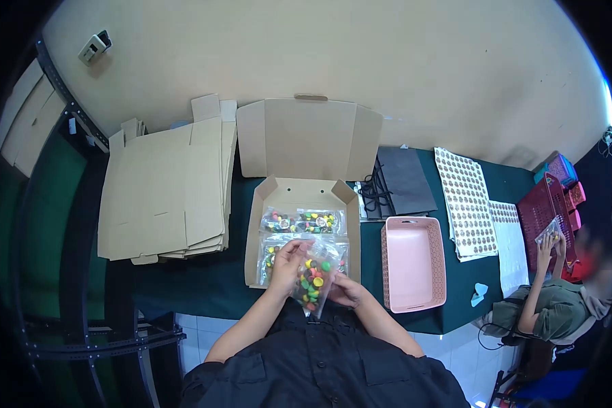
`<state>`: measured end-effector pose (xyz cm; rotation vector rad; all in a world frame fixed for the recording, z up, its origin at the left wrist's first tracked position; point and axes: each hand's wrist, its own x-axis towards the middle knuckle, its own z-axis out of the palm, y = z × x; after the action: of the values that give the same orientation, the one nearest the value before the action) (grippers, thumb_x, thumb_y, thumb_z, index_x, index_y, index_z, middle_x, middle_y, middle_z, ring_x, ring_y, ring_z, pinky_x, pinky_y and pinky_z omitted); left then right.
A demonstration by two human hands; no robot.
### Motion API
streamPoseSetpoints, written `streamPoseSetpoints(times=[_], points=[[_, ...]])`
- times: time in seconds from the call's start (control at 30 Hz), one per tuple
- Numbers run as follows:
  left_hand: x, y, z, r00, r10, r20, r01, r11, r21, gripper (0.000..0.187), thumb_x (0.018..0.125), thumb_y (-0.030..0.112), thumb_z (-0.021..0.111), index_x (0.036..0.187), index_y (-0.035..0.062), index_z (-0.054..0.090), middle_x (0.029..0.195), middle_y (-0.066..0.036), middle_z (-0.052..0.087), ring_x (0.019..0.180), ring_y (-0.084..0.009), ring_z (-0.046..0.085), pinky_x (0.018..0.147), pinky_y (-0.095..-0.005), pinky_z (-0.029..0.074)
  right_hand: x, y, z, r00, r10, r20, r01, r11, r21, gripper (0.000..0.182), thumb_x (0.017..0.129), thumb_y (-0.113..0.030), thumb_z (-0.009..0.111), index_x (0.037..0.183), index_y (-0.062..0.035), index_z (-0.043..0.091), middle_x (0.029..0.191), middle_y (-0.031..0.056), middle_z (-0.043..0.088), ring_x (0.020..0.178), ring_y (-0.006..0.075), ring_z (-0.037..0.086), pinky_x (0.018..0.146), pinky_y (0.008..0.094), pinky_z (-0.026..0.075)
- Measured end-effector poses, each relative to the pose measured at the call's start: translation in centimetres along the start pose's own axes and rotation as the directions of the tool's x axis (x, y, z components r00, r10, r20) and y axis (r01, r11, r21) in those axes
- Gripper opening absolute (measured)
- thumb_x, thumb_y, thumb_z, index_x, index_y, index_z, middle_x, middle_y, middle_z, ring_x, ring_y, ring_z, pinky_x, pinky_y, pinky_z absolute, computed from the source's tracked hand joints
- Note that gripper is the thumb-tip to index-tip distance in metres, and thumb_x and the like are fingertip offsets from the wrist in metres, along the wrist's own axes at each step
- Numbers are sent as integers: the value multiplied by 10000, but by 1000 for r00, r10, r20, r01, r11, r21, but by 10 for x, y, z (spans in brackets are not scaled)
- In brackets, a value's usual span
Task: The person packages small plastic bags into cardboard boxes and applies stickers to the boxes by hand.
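Note:
A clear plastic bag of coloured round candies (313,277) is held between both hands over the near edge of an open cardboard box (260,217). My left hand (285,262) grips the bag's left side. My right hand (345,289) supports it from below on the right. Inside the box lie other clear bags of candies (302,221), one across the far part and more under the held bag. The box lid stands up behind it.
A stack of flat cardboard blanks (163,190) lies left of the box. A pink plastic basket (413,262) stands to the right, with black paper bags (404,180) and sticker sheets (466,204) beyond. Another person (551,299) sits at the far right holding a bag.

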<state>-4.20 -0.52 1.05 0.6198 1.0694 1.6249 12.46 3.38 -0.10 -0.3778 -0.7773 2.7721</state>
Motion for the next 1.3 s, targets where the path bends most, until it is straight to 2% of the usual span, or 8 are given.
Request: streamPoseSetpoints(times=[0.4, 0.47, 0.53, 0.6, 0.67, 0.77, 0.87, 1.3], points=[[2, -41, -9, 984, 177, -10, -161, 912, 377, 319, 843, 133, 510, 1151, 53, 486, 1201, -118, 490, 1101, -225, 478, 917, -326, 375, 13, 2, -11, 913, -255, -319, 114, 909, -401, 452, 820, -142, 622, 1198, -21, 405, 1058, 75, 539, 963, 155, 555, 777, 279, 466], [8, -41, -25, 988, 133, 84, -145, 570, 809, 340, 822, 152, 520, 1149, 61, 492, 1228, -155, 457, 1147, -294, 441, 948, -362, 347, 17, -6, -16, 688, -548, -476, 116, 730, -673, 505, 824, -178, 623, 1223, -1, 369, 1077, 94, 536, 939, 177, 558, 772, 288, 470], [3, -35, -29, 994, 41, 97, -104, 511, 853, 349, 804, 163, 517, 1142, 76, 504, 1308, -182, 368, 1218, -378, 330, 1009, -465, 258, 12, -8, -23, 647, -655, -391, 77, 566, -821, 605, 830, -207, 616, 1289, 14, 289, 1080, 149, 534, 942, 224, 555, 810, 324, 452], [-5, -36, -35, 987, -112, 115, -106, 79, 991, 357, 816, 193, 510, 1171, 153, 517, 1378, -176, 282, 1284, -424, 197, 1037, -539, 166, 14, 8, -52, 597, -731, -330, -301, 176, -937, 682, 830, -230, 611, 1338, 15, 226, 1163, 234, 461, 1062, 303, 485, 891, 368, 396], [-7, -50, -46, 971, -191, 142, -132, 61, 989, 378, 811, 203, 485, 1187, 195, 521, 1424, -164, 202, 1296, -473, 100, 1011, -627, 70, 11, 16, -49, 613, -721, -324, -240, 220, -945, 691, 831, -244, 600, 1361, -15, 219, 1246, 294, 352, 1178, 380, 363, 961, 410, 323], [-12, -55, -44, 912, -379, 159, -160, 29, 987, 426, 815, 225, 435, 1236, 190, 491, 1450, -123, 186, 1311, -462, 64, 986, -657, -34, 9, 29, -51, 709, -686, -166, -351, -138, -926, 560, 832, -286, 579, 1310, -86, 367, 1298, 280, 315, 1190, 439, 320, 991, 461, 285], [-15, -63, -46, 906, -364, 216, -207, 66, 976, 428, 828, 220, 418, 1249, 164, 474, 1431, -106, 249, 1321, -436, 68, 981, -659, -50, 7, 43, -62, 814, -527, -244, -427, -258, -867, 467, 842, -345, 539, 1251, -133, 463, 1277, 251, 373, 1172, 418, 366, 965, 470, 317], [-12, -44, -41, 931, -287, 226, -191, 146, 971, 417, 838, 244, 450, 1235, 122, 477, 1393, -100, 325, 1313, -391, 167, 989, -658, -4, 11, 27, -36, 726, -582, -367, -579, -228, -783, 379, 798, -309, 583, 1123, -117, 570, 1143, 194, 487, 1032, 336, 472, 839, 433, 406]])
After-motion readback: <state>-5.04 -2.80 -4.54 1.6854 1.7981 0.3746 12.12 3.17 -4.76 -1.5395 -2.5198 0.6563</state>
